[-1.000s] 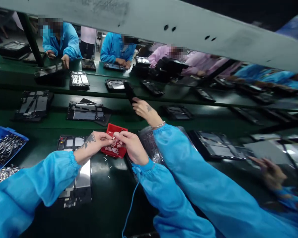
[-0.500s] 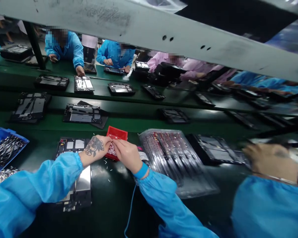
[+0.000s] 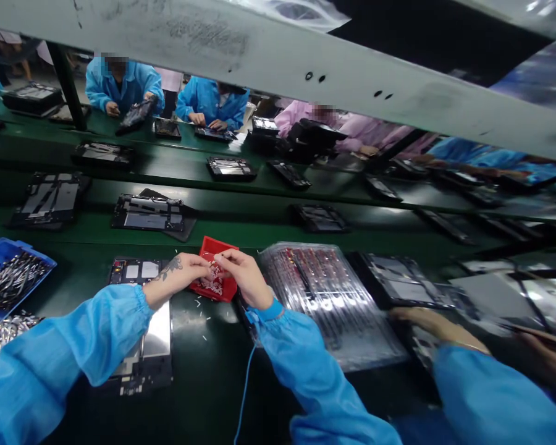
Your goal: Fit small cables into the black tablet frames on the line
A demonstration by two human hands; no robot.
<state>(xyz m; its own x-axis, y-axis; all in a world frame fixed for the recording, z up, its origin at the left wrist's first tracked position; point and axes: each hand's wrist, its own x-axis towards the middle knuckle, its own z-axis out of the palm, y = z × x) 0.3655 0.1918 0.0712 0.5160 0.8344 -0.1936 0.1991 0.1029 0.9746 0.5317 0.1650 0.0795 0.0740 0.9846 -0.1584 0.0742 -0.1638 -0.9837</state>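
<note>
Over a red tray of small white pieces, my two hands work close together. My left hand, tattooed on its back, has its fingers drawn together at the tray's left side; what is in them, if anything, is too small to make out. At the tray's right side my right hand pinches thumb and forefinger together, perhaps on a tiny piece I cannot name. Under my left forearm lies an opened tablet-like device, partly covered by the sleeve. Several loose white bits are scattered on the green bench just below the tray.
A clear plastic tray of thin parts lies right of my right hand. Left stands a blue bin of metallic strips. A neighbour's hand holds a device at right. More opened devices lie on the line behind; co-workers sit opposite.
My hands have moved slightly apart, with the right shifting right, and more of the red tray shows. The neighbour's hand at right has come nearer, onto a device. A co-worker opposite has lifted a device.
</note>
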